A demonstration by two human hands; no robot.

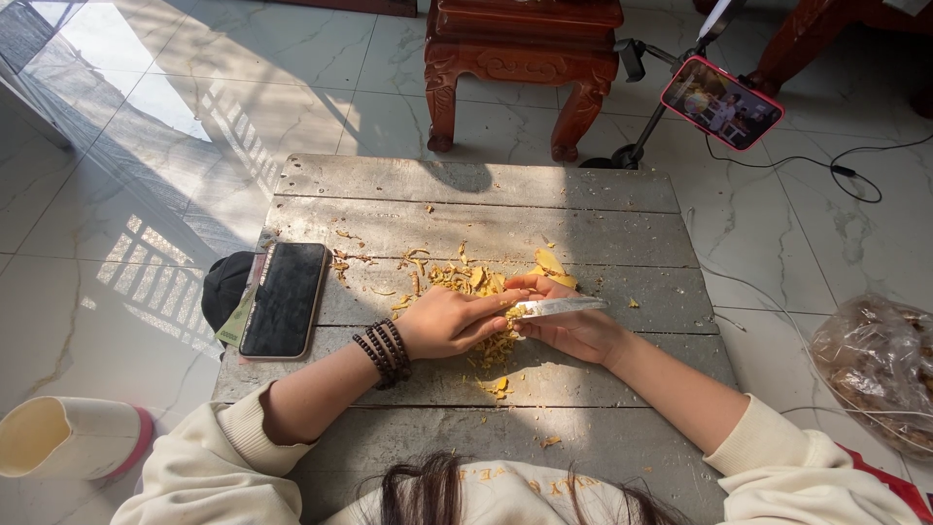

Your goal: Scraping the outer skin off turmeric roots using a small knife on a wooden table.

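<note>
My left hand point(449, 322), with dark beaded bracelets on the wrist, is closed at the middle of the grey plank table point(466, 190). A knife blade point(562, 307) sticks out to the right from its fingers and lies across my right hand point(580, 333). My right hand cups a yellow piece point(550, 264) by its fingertips, partly hidden. Yellow peelings and scraps point(466, 280) are heaped around and under both hands.
A dark phone point(285, 297) lies on the table's left, beside a black cap point(224, 285). A second phone point(721, 102) on a stand is at the far right, in front of a carved red stool point(520, 58). A plastic bag point(875, 365) sits right; a cream boot point(68, 437) lies left.
</note>
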